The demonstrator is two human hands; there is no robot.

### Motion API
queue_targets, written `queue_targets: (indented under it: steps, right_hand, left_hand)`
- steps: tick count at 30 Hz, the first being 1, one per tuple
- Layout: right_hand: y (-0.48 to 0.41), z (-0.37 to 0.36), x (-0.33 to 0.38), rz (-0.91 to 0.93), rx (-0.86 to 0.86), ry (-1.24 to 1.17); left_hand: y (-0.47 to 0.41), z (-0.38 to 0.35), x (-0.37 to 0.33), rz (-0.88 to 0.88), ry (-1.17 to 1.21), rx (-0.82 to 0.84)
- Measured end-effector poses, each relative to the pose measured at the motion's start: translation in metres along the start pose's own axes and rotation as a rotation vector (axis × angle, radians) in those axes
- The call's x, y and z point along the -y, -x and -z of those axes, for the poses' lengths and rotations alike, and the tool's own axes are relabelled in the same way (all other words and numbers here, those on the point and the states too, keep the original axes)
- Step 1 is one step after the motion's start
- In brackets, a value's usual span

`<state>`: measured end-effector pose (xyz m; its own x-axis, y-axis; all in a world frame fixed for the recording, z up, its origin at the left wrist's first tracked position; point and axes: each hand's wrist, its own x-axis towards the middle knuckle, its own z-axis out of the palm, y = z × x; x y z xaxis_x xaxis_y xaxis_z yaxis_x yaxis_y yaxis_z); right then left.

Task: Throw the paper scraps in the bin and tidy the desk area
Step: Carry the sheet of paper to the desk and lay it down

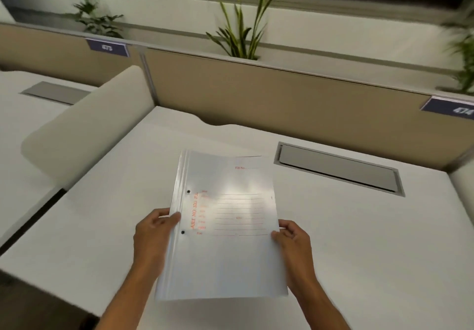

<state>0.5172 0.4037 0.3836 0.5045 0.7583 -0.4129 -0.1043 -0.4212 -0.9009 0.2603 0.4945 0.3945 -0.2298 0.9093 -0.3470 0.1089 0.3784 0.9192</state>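
Note:
A white file folder (225, 252) with red print and two punched holes near its left edge is held above the white desk (359, 240), in the middle of the head view. My left hand (154, 237) grips its left edge, thumb on top. On the right edge my right hand (292, 242) pinches the folder between thumb and fingers. No paper scraps and no bin are in view.
A grey cable flap (338, 169) is set into the desk at the right rear. A beige partition (282, 98) runs along the back, with plants (241, 29) behind it. A white side divider (84, 127) stands to the left, with a neighbouring desk (25, 114) beyond.

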Motion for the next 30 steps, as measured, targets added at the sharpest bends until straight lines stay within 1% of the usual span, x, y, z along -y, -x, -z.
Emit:
queue_targets:
  steps: [3,6,11,13,15,20,24,30]
  right_hand:
    - [-0.028,-0.015,0.007,-0.028,-0.063,-0.029]
    - [-0.057,-0.031,0.011,-0.046,-0.14,-0.041]
    - [-0.108,-0.055,0.019,-0.095,-0.226,-0.075]
    - [-0.131,-0.062,0.02,-0.111,-0.242,-0.077]
    - [-0.153,-0.066,0.02,-0.129,-0.252,-0.065]
    - [-0.208,-0.066,0.018,-0.18,-0.274,0.048]
    - [-0.249,-0.065,0.023,-0.2,-0.283,0.174]
    - [-0.298,-0.067,0.029,-0.197,-0.277,0.28]
  left_hand:
    - [-0.044,-0.021,-0.01,-0.044,-0.014,0.025]
    - [-0.088,-0.04,-0.015,-0.052,-0.029,0.071]
    - [-0.153,-0.068,-0.027,0.072,0.023,0.185]
    - [-0.177,-0.082,-0.03,0.111,-0.007,0.251]
    - [-0.2,-0.097,-0.031,0.115,-0.049,0.306]
    - [-0.251,-0.139,-0.032,0.109,-0.14,0.388]
    - [-0.285,-0.166,-0.028,0.091,-0.233,0.422]
    - [-0.321,-0.192,-0.025,0.074,-0.314,0.419]
